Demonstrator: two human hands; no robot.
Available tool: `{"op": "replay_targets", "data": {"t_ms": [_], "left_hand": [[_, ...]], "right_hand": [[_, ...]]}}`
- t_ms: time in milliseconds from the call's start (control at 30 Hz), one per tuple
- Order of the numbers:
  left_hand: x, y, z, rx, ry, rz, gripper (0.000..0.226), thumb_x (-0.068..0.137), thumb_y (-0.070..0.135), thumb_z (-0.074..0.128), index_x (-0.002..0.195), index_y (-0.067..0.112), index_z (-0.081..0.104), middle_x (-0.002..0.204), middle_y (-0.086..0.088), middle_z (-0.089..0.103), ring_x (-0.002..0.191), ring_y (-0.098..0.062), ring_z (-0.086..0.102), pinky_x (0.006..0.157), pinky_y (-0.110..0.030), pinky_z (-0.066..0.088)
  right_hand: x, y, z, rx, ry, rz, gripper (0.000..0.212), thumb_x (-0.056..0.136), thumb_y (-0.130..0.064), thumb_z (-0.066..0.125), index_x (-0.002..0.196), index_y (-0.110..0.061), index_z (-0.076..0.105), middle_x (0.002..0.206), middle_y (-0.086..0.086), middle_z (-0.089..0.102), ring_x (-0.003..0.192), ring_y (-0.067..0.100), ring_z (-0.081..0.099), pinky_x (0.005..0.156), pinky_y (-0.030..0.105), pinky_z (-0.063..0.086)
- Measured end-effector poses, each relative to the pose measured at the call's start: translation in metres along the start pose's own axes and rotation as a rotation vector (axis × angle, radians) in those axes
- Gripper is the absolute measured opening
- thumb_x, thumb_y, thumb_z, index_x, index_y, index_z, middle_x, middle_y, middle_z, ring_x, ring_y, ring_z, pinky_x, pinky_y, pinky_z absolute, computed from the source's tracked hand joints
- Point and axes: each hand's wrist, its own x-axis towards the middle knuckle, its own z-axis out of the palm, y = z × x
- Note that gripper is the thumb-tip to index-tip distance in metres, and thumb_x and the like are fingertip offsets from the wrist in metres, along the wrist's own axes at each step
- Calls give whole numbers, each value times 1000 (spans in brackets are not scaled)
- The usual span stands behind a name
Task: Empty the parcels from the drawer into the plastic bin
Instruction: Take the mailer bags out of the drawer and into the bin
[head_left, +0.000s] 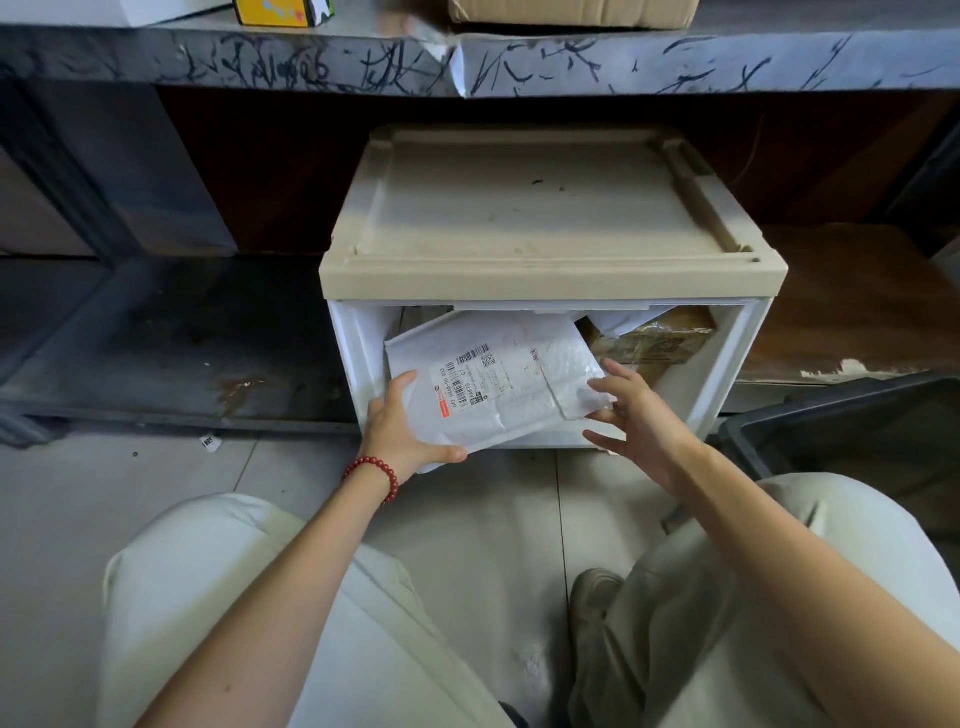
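Parcels crowd the white plastic drawer (358, 353), which sits on the floor under a flat beige plastic top (545, 218), below the grey scribbled edge of a desk (260, 62). Nearest the front lies a white plastic mailer parcel with a printed barcode label (498, 384), tilted, its near edge jutting out past the drawer's front. Behind it on the right is a brown cardboard parcel wrapped in clear tape (654, 340), and a corner of another white mailer (621, 318) shows above that, just under the top.

The left grip (405, 426) holds the labelled mailer at its near left corner, with the thumb along the near edge and the fingers on the upper face. A red bead bracelet (371, 470) circles that wrist. The right grip (634, 415) is wide, fingers spread and fairly straight, at the mailer's right edge beside its folded flap. Whether the fingertips touch the flap cannot be told.

A dark grey plastic bin (831, 400) stands on the floor just to the right of the drawer. Only its near left part is in view, and its inside is too dark to show any contents.

On the far desk stand a yellow printed box (280, 11) and a brown cardboard box (571, 11), both cut off by the frame. A small scrap of printed paper (210, 442) lies on the pale tiled floor (156, 478), left of the drawer. The person's knees in pale trousers fill the near part of the view.
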Motion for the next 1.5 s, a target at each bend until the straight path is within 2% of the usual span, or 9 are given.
{"op": "replay_targets", "data": {"t_ms": [133, 233, 367, 700, 900, 1200, 1300, 1433, 1500], "left_hand": [[-16, 0, -9, 31, 50, 67, 106, 57, 20, 92, 144, 27, 31, 139, -6, 31, 128, -22, 38, 101, -26, 32], [-29, -3, -13, 53, 69, 109, 104, 57, 19, 91, 142, 29, 34, 138, -5, 32, 125, -20, 39, 96, -21, 30], [-51, -9, -19, 51, 105, 144, 102, 57, 12, 90, 142, 28, 36, 135, -3, 33, 118, -14, 39, 95, -17, 30], [-93, -35, -38, 101, 29, 200, 108, 52, 22, 94, 143, 27, 37, 140, 10, 33, 122, -10, 40, 101, -24, 39], [-103, -37, -47, 78, 41, 270, 111, 49, 21, 94, 142, 33, 35, 137, 20, 31, 116, -8, 44, 83, -9, 41], [-99, -32, -60, -51, 244, 376, 52, 70, -9, 76, 109, 22, 60, 113, -6, 65, 91, -1, 60, 69, -2, 47], [-97, -28, -58, -34, 246, 363, 43, 75, -15, 68, 108, 12, 64, 116, -12, 59, 96, -17, 59, 71, 1, 44], [-91, -24, -54, -31, 309, 310, 24, 87, 10, 66, 109, 1, 63, 114, -2, 47, 99, -17, 54, 74, 3, 36], [-89, -24, -51, -33, 303, 276, 29, 90, 22, 63, 112, 4, 60, 117, 1, 48, 100, -14, 52, 73, 3, 35]], "right_hand": [[1, 8, -2, -64, -44, -5, 27, 91, -41, 60, 113, -25, 57, 125, -10, 51, 111, 14, 52, 93, 37, 51], [-3, 13, 0, -88, -2, -16, 23, 89, -32, 66, 96, -15, 53, 108, 3, 58, 91, 15, 60, 80, 35, 54], [-15, 22, 4, -71, 6, -9, 31, 86, -5, 67, 105, -14, 45, 90, 4, 62, 64, 10, 63, 52, 25, 50], [-46, 35, 4, -199, -147, -173, 39, 83, 2, 66, 110, -24, 54, 108, 7, 65, 99, 20, 65, 77, 33, 52], [-50, 31, 3, -198, -134, -187, 38, 85, -2, 66, 115, -24, 56, 111, 7, 68, 97, 19, 67, 81, 32, 55], [-50, 27, 6, -113, -161, -152, 34, 87, -7, 65, 119, -19, 60, 88, -5, 72, 74, 9, 67, 61, 21, 54], [-53, 22, 6, -84, -172, -130, 29, 90, -20, 61, 119, -16, 61, 106, 3, 67, 90, 16, 67, 68, 28, 57], [-52, 20, 4, 48, -166, -39, 36, 98, -16, 25, 108, -12, 59, 114, 11, 63, 99, 25, 62, 70, 39, 58], [-52, 22, 4, -25, -209, -47, 31, 95, -13, 32, 110, -13, 59, 112, 8, 64, 102, 24, 60, 73, 39, 59]]}}
